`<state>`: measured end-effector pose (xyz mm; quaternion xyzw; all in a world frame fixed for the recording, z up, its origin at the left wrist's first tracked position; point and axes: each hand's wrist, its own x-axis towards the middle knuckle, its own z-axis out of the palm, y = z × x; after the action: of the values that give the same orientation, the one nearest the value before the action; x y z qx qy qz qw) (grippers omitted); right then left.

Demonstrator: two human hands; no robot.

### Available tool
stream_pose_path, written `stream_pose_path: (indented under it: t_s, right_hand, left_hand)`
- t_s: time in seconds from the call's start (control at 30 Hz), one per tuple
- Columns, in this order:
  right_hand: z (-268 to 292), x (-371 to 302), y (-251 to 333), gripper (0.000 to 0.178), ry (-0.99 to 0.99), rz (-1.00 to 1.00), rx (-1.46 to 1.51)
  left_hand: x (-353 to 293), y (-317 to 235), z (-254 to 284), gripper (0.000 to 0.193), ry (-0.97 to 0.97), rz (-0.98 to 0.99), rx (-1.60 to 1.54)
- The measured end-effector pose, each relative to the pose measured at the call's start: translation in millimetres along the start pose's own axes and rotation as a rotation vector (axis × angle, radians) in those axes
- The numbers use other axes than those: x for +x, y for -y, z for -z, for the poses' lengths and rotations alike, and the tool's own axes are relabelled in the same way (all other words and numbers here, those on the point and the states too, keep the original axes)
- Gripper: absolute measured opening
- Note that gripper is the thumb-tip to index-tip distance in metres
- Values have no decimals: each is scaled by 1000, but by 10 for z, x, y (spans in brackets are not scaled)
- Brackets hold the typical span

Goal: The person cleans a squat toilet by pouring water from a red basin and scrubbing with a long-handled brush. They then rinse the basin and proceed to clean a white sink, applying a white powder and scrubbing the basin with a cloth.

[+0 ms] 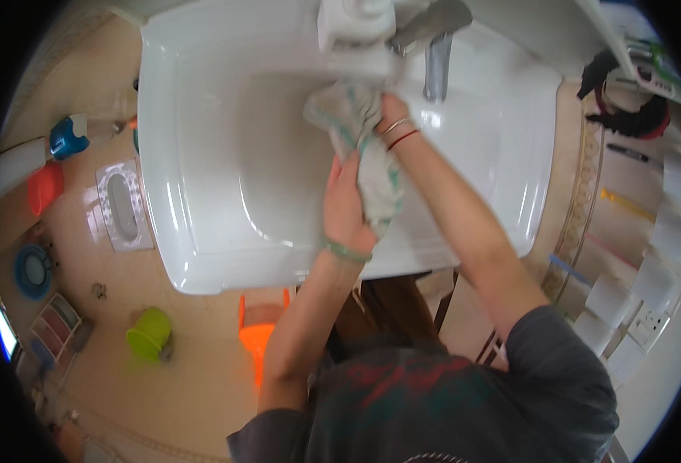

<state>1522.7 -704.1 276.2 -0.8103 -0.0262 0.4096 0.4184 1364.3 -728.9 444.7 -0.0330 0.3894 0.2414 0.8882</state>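
A white cloth (377,179) with green stripes hangs bunched over the white washbasin (194,154). My left hand (348,202), with a green bangle at its wrist, holds the lower part of the cloth. Higher up, my right hand (391,113) is closed on the cloth near the tap; a silver bangle and a red string circle that wrist. Folds of cloth hide some of the fingertips. The chrome tap (437,68) stands just beyond my right hand, and no water can be made out coming from it.
Beside the tap, a white bottle (354,25) stands on the basin's back edge. A green bucket (149,333), an orange stool (259,339) and a squat toilet (123,204) are on the floor to the left. White boxes (655,278) line the right wall.
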Motion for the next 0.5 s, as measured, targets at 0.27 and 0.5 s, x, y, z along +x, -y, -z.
stream_pose_path:
  t_s: [0.27, 0.5]
  right_hand:
    - [1747, 1370, -918, 26, 53, 387, -444]
    - [310, 240, -26, 27, -7, 623, -1038]
  left_hand:
    - [376, 751, -620, 21, 198, 204, 40]
    - [-90, 314, -388, 26, -92, -221, -91]
